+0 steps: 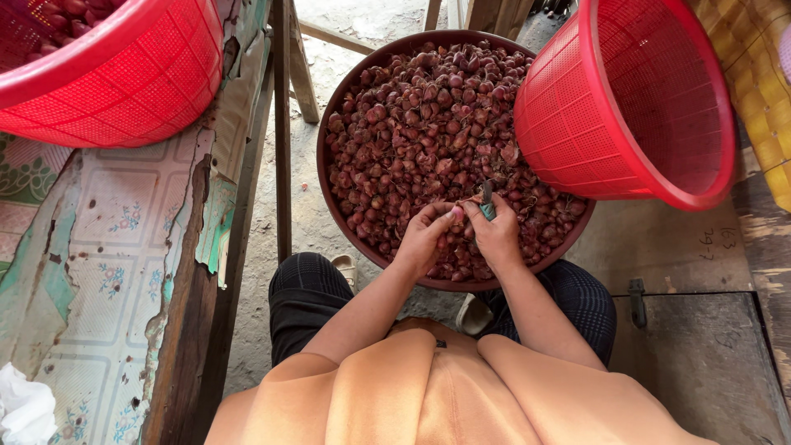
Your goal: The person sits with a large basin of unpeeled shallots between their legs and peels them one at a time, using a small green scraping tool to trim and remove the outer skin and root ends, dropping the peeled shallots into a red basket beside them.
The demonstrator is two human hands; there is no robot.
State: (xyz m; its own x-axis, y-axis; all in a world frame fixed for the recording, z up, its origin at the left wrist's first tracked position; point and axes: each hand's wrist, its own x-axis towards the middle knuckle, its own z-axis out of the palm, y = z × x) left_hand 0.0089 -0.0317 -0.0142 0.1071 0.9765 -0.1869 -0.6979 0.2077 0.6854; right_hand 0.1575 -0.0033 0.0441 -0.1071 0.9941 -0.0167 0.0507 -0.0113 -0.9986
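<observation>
You sit over a dusty concrete floor (329, 222), daylit, with a peeling floral-covered wooden table (124, 272) at frame left.

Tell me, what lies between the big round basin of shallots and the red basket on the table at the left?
In the head view, between the basin and the left red basket lie bare concrete floor and the table's wooden frame.

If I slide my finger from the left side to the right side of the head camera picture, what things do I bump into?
White crumpled cloth → red basket with peeled shallots → wooden frame post → left hand → right hand holding a small knife → empty tilted red basket.
</observation>
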